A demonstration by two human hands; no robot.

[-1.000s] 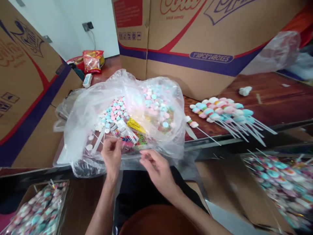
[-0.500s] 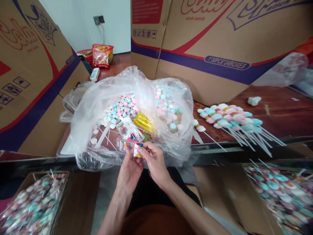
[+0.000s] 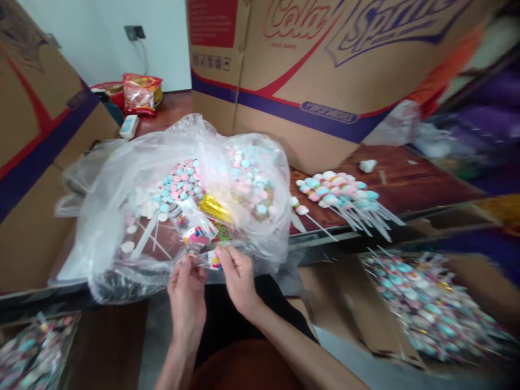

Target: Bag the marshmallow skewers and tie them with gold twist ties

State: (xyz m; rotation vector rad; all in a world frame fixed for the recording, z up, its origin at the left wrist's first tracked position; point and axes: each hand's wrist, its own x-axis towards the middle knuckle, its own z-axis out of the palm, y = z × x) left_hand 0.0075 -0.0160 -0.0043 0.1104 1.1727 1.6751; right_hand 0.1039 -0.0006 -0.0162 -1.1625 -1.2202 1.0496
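Observation:
My right hand [image 3: 239,279] pinches the printed end of a small clear plastic bag [image 3: 213,260] with a white, red, yellow and blue pattern. Thumb and fingers of my left hand [image 3: 187,298] are closed at the clear end of the same bag. Just beyond my hands lies a stack of printed clear bags [image 3: 194,223], with a bundle of gold twist ties [image 3: 215,207] beside it. Pink, blue and white candies [image 3: 181,181] are heaped inside a large open plastic bag [image 3: 109,216]. Thin white sticks [image 3: 156,241] lie left of the stack.
Marshmallow-like candy sticks [image 3: 341,190] lie piled on the table's right, near one short candy stick [image 3: 301,208]. Cardboard boxes [image 3: 276,103] wall the back and left. Below the edge, cartons of wrapped candy sticks [image 3: 426,303] stand on both sides. A red snack packet [image 3: 140,93] is at the back left.
The view has swung right, so the table's contents appear farther left. My hands have moved apart, with the small bag now stretched between them, its printed end in my right hand.

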